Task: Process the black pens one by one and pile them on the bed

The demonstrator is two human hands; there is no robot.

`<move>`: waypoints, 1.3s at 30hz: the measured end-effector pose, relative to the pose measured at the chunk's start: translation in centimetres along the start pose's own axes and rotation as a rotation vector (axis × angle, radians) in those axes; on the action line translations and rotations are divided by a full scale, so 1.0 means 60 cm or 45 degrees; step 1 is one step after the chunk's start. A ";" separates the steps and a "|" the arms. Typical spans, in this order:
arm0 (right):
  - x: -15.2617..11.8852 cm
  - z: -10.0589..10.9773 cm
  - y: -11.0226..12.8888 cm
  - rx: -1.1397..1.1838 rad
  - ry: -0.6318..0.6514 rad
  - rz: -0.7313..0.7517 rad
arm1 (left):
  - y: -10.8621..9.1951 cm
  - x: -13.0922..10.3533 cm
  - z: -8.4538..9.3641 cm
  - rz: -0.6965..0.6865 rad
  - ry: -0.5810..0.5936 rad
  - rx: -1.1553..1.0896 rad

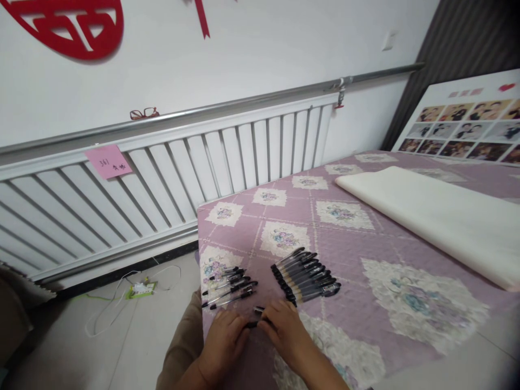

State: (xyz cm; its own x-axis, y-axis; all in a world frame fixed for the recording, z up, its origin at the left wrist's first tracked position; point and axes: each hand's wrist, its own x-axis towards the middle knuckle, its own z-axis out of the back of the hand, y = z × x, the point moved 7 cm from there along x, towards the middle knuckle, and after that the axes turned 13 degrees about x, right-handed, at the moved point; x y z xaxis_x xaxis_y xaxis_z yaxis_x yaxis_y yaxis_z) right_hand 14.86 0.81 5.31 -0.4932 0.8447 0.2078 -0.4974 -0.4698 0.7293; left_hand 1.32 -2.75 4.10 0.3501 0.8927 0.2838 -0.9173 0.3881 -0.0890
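Observation:
At the near edge of the bed, my left hand [224, 337] and my right hand [286, 328] are close together, fingers curled. A black pen [252, 324] spans the gap between them, and both hands grip it. Another dark pen end [259, 310] shows beside my right fingers; whether that hand holds it too is unclear. Beyond my left hand lies a loose group of clear-barrelled pens [229, 297] with black ends. A neat slanted row of capped black pens [306, 273] rests beyond my right hand.
The purple quilted floral cover [300, 208] lies under the pens. A folded cream cloth [430, 211] is at right, near a photo board [467, 122]. A white radiator [239, 157] runs along the wall, with glasses [144, 113] above. A power strip [141, 290] and cables lie on the floor.

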 end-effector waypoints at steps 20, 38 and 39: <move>0.000 -0.004 -0.004 0.047 0.031 0.014 | 0.001 -0.001 -0.002 -0.011 -0.019 -0.003; -0.004 0.020 -0.017 0.191 -0.025 -0.012 | 0.009 -0.002 -0.004 0.023 -0.035 -0.040; -0.006 0.027 -0.022 0.238 -0.041 -0.020 | 0.011 -0.001 -0.004 0.032 -0.031 -0.068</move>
State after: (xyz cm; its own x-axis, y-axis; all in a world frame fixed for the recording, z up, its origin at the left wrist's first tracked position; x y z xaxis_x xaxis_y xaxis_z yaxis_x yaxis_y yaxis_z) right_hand 16.84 1.54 5.34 -0.4618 0.8607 0.2143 -0.3623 -0.4036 0.8402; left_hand 0.73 -2.51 3.80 0.3215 0.8967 0.3042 -0.9141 0.3778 -0.1474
